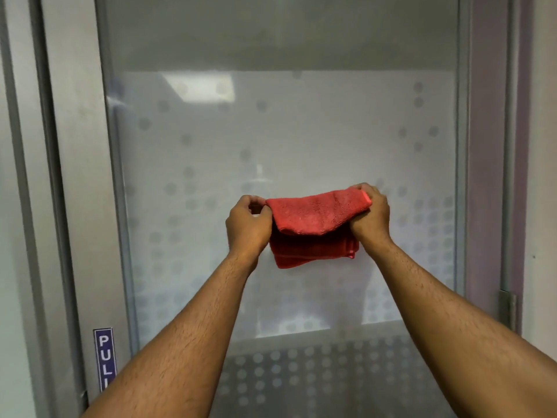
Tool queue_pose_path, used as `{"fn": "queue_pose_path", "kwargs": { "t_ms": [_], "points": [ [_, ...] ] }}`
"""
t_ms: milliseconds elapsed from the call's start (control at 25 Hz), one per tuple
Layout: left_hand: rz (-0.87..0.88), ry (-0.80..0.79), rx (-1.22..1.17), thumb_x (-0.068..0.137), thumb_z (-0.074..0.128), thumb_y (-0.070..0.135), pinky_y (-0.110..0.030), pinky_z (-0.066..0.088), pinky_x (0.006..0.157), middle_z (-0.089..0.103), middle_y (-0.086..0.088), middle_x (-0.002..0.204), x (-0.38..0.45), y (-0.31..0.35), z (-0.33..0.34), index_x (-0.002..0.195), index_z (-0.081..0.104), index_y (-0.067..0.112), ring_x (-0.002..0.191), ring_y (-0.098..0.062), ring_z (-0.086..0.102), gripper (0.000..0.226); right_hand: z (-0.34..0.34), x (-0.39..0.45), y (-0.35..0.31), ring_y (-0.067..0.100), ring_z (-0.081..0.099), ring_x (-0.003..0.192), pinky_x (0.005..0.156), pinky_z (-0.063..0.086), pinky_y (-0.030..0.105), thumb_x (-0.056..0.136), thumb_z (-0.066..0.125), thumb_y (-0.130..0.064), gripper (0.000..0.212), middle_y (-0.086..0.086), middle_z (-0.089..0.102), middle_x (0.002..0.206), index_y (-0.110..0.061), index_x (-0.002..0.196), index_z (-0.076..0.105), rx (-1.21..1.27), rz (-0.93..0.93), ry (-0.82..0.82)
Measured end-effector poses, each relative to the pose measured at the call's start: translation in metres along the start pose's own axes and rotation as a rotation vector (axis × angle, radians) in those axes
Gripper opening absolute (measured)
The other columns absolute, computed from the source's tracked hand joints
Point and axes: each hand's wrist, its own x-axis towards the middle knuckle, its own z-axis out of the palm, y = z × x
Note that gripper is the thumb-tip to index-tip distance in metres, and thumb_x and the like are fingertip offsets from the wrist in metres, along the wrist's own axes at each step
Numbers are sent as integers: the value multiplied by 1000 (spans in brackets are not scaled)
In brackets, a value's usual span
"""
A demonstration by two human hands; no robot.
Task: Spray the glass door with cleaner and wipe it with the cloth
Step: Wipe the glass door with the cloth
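Note:
A frosted glass door [286, 131] with a pattern of grey dots fills the view straight ahead. In front of it I hold a folded red cloth [316, 221] stretched between both hands at about chest height. My left hand [247, 224] pinches the cloth's left corner with its fingertips. My right hand [369, 215] grips the cloth's right end, fingers curled over the top edge. The upper flap of the cloth is folded over a darker lower layer that hangs below. No spray bottle is in view.
A grey metal door frame [78, 176] runs down the left side, carrying a blue sign [105, 359] that reads PULL. A hinge [508, 309] sits on the frame at the right, beside a pale wall [542, 176].

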Motion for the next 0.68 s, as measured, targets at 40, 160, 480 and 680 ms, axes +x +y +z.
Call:
{"fn": "queue_pose_path", "kwargs": {
  "t_ms": [40,160,480,680],
  "points": [
    [11,2,-47,89,64,14,-31,57,65,69,2,86,-1,2,-5,89,64,22,77,-16,66,8,-6,-1,-1,20,61,89,79,54,36,86,46,-2,34,-6,64,84,-30,69,59,99,32,-30],
    [-141,11,-186,87,66,8,-20,38,40,63,-4,74,-12,-1,-19,89,57,13,51,-12,52,11,-25,-17,7,13,61,71,62,52,25,80,55,3,25,-5,67,73,-21,75,63,149,117,-85],
    [-934,-323,176,88,66,9,-12,23,34,57,-1,62,-138,-163,-64,80,63,8,29,-4,33,9,-59,-201,150,9,42,47,43,27,23,74,84,-17,29,0,52,56,-10,70,55,-256,858,-525],
    [-786,-430,191,80,70,-8,-15,34,39,68,-4,76,-185,-197,-84,107,70,11,45,-5,50,34,-69,-249,169,23,58,74,71,52,39,71,82,2,46,15,61,87,-14,99,50,-65,798,-760]
  ]
}}
